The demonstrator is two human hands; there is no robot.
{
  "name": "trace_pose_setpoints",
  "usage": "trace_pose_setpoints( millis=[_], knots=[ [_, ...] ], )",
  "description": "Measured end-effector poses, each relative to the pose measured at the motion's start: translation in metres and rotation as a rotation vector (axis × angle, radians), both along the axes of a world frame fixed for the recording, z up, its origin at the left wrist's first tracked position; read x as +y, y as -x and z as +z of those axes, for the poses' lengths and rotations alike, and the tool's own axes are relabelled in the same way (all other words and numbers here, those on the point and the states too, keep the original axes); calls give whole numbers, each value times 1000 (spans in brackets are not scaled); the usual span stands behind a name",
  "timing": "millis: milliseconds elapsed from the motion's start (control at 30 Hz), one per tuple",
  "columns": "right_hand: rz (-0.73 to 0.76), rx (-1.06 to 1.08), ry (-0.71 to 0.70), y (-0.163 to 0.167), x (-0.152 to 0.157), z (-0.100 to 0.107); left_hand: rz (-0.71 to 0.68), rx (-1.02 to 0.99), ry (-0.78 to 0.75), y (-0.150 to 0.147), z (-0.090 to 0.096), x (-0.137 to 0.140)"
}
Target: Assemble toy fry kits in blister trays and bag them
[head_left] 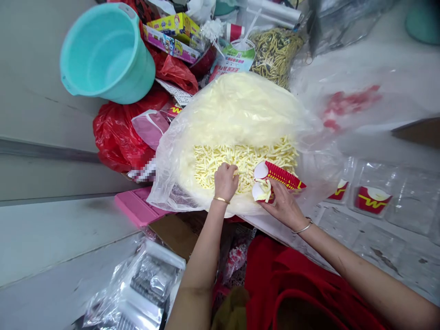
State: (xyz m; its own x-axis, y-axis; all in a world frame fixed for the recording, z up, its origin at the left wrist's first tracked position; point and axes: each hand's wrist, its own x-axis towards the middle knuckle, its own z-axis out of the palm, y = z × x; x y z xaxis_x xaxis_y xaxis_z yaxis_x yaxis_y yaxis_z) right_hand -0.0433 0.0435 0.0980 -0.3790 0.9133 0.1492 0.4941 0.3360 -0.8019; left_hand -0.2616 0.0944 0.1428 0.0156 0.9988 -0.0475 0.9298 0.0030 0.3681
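A large clear plastic bag [168, 160] lies spread open, full of pale yellow french fry pieces [209, 158]. My left hand [226, 181] is over the near side of this pile, its fingers pinched together around a few fries at the fingertips. To its right, my right hand [282, 201] grips a small red and white fry carton [258, 191], tilted, with several fries sticking out of its mouth. Just beyond that carton, a nested stack of red fry cartons [283, 175] rests on the fries and the bag's edge.
Clear plastic trays [410, 197] line the table at right, one holding a red fry carton [373, 200]. A turquoise bucket [137, 78] stands at upper left by red plastic bags [120, 137]. Behind are boxes [172, 43] and a bag of greenish-brown strands [275, 52].
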Motion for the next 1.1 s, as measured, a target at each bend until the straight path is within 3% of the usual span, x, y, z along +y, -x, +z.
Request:
trace_pose_setpoints(
  millis=[133,267,433,633,800,933,1100],
  knots=[
    [-1,-13,-16,-1,4,4,56,-99,-113,7,-5,6],
    [-16,-3,-8,2,5,9,57,-247,-112,-21,24,-18],
    [-53,13,11,6,7,20,-138,-114,28,-71,53,-56],
    [-86,-19,-43,-8,4,36,-105,-195,-38,-94,48,-70],
    [-119,-33,-73,-26,-13,49,-13,-262,-248,-107,46,-68],
    [-169,-42,-47,-47,-28,57,-261,-221,-202,-125,47,-70],
    [-330,-53,24,-88,-41,66,-394,-262,-192,-166,52,-73]
  ],
)
